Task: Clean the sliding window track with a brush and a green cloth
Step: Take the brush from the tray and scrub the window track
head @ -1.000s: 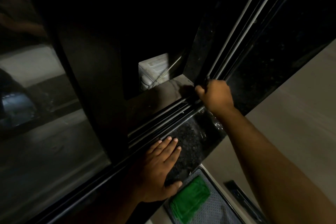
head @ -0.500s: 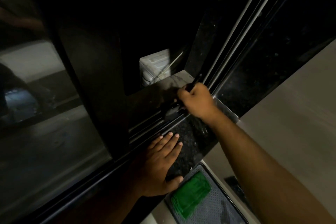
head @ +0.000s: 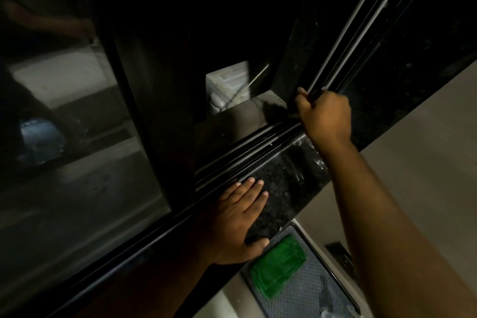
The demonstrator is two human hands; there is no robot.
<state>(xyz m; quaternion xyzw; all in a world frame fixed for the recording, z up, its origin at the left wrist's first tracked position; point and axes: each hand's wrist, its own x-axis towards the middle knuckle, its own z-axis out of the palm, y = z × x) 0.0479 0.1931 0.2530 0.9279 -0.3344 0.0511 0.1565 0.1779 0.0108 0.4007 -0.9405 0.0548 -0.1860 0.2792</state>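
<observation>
The sliding window track [head: 247,152] runs diagonally from lower left to upper right, with dark rails along a black speckled stone sill [head: 286,183]. My right hand [head: 325,116] is curled round a dark brush handle [head: 315,93] at the track's right corner; the bristles are hidden. My left hand [head: 237,217] lies flat with straight fingers on the sill, fingertips near the rails. A folded green cloth [head: 278,266] rests on a grey tray [head: 309,294] below the sill.
The dark sliding pane [head: 152,100] stands to the left over the track. Vertical frame rails [head: 353,26] rise at the upper right. A pale object [head: 227,85] shows outside through the opening. A beige wall [head: 426,162] lies to the right.
My right hand moved left along the track with the brush, then back right to the corner. My left hand stayed flat on the sill.
</observation>
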